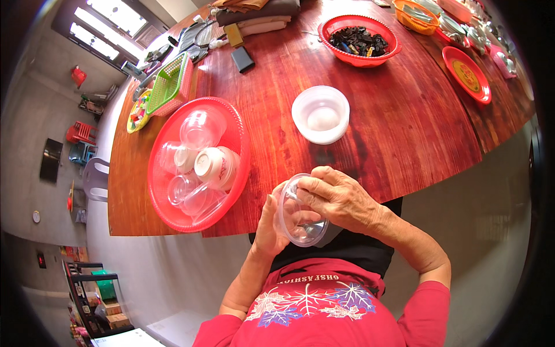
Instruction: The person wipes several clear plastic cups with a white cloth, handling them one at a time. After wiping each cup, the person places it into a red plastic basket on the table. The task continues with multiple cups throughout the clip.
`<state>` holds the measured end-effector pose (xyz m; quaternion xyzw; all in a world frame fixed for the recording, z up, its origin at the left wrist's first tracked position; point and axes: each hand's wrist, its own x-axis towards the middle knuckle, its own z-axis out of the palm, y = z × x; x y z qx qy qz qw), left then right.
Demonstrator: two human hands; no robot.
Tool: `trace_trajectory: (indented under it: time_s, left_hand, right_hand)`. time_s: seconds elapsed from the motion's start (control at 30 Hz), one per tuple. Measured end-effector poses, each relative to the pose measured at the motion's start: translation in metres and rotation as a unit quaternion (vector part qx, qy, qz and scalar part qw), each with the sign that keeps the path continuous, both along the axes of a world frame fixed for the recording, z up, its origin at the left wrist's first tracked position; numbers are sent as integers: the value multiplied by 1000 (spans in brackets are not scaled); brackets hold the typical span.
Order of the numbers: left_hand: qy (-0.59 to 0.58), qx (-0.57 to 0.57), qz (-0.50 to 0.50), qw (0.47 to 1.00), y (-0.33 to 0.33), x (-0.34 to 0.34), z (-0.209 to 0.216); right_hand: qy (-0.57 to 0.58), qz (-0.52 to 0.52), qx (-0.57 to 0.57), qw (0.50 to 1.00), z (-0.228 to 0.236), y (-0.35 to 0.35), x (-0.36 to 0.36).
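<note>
Between my two hands, just off the table's near edge, is a clear plastic bowl (309,233) tilted on its side. My left hand (270,225) cups it from the left, fingers behind the clear wall. My right hand (341,196) grips its rim from above, with some fingers reaching over the opening. Beyond my hands on the table stands a stack of white translucent bowls (321,115). To the left sits a big red plastic basket (243,150), holding several clear plastic bowls (202,128) and white cups (209,164).
The red-brown wooden table (272,75) spreads ahead. A green basket (167,87) stands far left, near a dark small box (243,59) and folded cloths (260,14). At the back is a red basket (388,53) of dark pieces; a red plate (483,87) lies far right.
</note>
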<state>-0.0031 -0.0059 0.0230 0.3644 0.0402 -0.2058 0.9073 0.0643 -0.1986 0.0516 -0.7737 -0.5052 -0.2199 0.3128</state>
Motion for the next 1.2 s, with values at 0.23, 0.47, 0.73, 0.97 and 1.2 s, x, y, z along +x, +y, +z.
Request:
trace_trajectory:
  time_s: [0.23, 0.47, 0.73, 0.97, 1.2]
  left_hand:
    - [4, 31, 73, 997, 3, -1, -15]
    - [-2, -86, 48, 995, -3, -5, -9]
    - [-16, 40, 79, 996, -18, -13, -9]
    - [-67, 14, 33, 997, -7, -12, -10]
    - [13, -16, 69, 997, -8, -7, -4]
  right_hand:
    - [276, 49, -52, 958, -18, -10, -40]
    - [403, 38, 184, 896, 3, 6, -39]
    - [296, -63, 70, 951, -9, 53, -46]
    - [391, 279, -56, 875, 16, 5, -24]
    - [295, 106, 214, 925, 39, 14, -30]
